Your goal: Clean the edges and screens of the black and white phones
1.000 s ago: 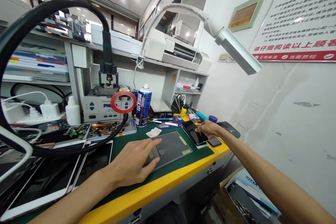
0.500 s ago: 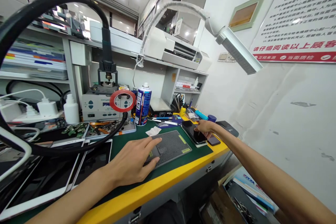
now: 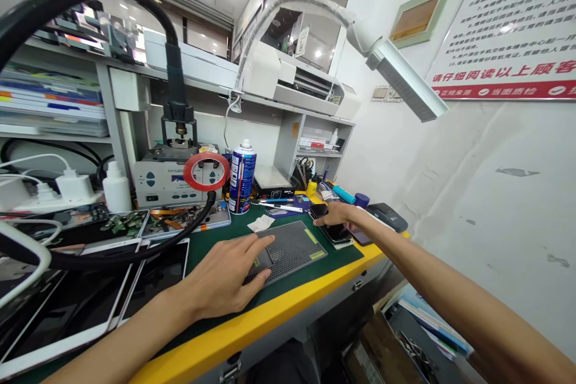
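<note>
My left hand [image 3: 227,273] rests at the left side of a grey perforated mat [image 3: 294,249], thumb and index finger apart over a dark flat rectangular piece [image 3: 263,262]. Its other fingers are partly hidden. My right hand [image 3: 341,216] reaches across to a stack of dark flat devices at the right of the green mat. It spans a black phone [image 3: 333,234] on that stack, thumb to the left and fingers to the right. My hand covers much of the phone. A second dark phone [image 3: 361,236] lies beside it, partly behind my wrist.
Tablets [image 3: 155,279] lie on the left. Behind stand a blue spray can [image 3: 243,180], a rework station [image 3: 157,183] with a red ring [image 3: 185,174], and a tray of small parts [image 3: 180,219]. White tissue [image 3: 261,223] sits above the mat. A lamp [image 3: 409,81] overhangs the bench.
My right hand has shifted left across the phone, its thumb now stretched toward the phone's left edge. My left hand keeps its place on the mat. The view has tilted slightly.
</note>
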Available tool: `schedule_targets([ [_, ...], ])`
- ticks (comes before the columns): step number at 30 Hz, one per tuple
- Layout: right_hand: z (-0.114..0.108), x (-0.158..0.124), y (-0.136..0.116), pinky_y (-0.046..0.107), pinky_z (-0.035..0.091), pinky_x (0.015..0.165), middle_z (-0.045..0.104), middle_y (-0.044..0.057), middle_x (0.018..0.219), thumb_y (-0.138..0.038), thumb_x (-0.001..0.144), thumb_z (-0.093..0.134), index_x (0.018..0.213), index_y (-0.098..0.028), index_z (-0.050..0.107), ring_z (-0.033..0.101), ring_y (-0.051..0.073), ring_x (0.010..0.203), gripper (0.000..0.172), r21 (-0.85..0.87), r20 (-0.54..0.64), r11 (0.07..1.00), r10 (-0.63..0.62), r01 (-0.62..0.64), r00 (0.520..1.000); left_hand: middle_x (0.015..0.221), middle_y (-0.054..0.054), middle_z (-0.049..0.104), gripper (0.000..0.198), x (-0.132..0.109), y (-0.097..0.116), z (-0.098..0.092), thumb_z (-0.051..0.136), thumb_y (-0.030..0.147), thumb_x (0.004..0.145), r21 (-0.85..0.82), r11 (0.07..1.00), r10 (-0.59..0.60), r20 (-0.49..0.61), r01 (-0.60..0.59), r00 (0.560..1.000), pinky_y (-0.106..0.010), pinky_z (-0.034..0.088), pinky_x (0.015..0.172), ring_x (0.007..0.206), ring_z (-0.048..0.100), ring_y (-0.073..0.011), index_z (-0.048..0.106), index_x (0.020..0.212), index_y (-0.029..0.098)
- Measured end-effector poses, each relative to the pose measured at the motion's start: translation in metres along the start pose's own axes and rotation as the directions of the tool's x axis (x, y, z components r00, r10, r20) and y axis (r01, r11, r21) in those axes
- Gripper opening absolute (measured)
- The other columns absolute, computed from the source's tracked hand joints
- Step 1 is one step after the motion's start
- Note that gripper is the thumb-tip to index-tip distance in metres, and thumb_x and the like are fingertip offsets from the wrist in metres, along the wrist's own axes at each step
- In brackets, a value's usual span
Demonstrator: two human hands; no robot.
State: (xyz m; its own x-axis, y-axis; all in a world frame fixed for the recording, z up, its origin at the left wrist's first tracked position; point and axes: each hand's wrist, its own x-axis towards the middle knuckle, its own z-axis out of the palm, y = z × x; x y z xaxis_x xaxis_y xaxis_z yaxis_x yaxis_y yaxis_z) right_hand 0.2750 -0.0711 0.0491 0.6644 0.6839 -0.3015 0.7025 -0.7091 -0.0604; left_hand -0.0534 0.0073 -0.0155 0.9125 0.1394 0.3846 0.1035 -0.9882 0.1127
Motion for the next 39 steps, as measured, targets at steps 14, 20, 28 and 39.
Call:
schedule_targets([
  [14, -0.002, 0.010, -0.005, 0.039, 0.058, 0.067, 0.061, 0.023, 0.121, -0.042, 0.064, 0.080, 0.128, -0.008, 0.052, 0.065, 0.036, 0.095, 0.077, 0.025, 0.101, 1.000, 0.001, -0.004, 0.995, 0.130, -0.008, 0.061, 0.051, -0.001, -0.001, 0.003, 0.041, 0.043, 0.099, -0.011, 1.000, -0.024, 0.030, 0.025, 0.999, -0.039, 0.050, 0.083, 0.111, 0.062, -0.0277, 0.034, 0.146, 0.025],
  [20, -0.004, 0.011, -0.006, 0.041, 0.058, 0.075, 0.057, 0.021, 0.128, -0.041, 0.062, 0.083, 0.128, -0.011, 0.053, 0.060, 0.037, 0.106, 0.079, 0.053, 0.094, 0.999, -0.016, 0.011, 0.995, 0.132, -0.011, 0.059, 0.052, 0.002, 0.000, 0.000, 0.040, 0.043, 0.099, 0.000, 1.000, -0.028, 0.043, 0.028, 0.999, -0.038, 0.050, 0.083, 0.110, 0.062, -0.0278, 0.035, 0.147, 0.023],
  [28, -0.005, 0.006, -0.003, 0.040, 0.058, 0.073, 0.053, 0.023, 0.133, -0.044, 0.063, 0.084, 0.134, -0.010, 0.046, 0.061, 0.036, 0.105, 0.087, 0.096, 0.103, 0.995, 0.003, -0.013, 0.995, 0.130, -0.010, 0.060, 0.051, 0.000, 0.000, 0.000, 0.041, 0.041, 0.099, -0.014, 0.999, -0.032, 0.052, 0.033, 0.998, -0.039, 0.050, 0.084, 0.109, 0.063, -0.0269, 0.035, 0.147, 0.024],
  [39, -0.004, 0.007, -0.002, 0.042, 0.059, 0.069, 0.055, 0.023, 0.130, -0.054, 0.056, 0.087, 0.135, -0.012, 0.044, 0.063, 0.038, 0.101, 0.099, 0.107, 0.117, 0.994, 0.011, -0.023, 0.993, 0.127, -0.010, 0.062, 0.051, -0.001, -0.001, 0.002, 0.043, 0.042, 0.098, -0.018, 1.000, -0.020, 0.013, 0.020, 1.000, -0.036, 0.050, 0.082, 0.106, 0.065, -0.0267, 0.038, 0.145, 0.024],
])
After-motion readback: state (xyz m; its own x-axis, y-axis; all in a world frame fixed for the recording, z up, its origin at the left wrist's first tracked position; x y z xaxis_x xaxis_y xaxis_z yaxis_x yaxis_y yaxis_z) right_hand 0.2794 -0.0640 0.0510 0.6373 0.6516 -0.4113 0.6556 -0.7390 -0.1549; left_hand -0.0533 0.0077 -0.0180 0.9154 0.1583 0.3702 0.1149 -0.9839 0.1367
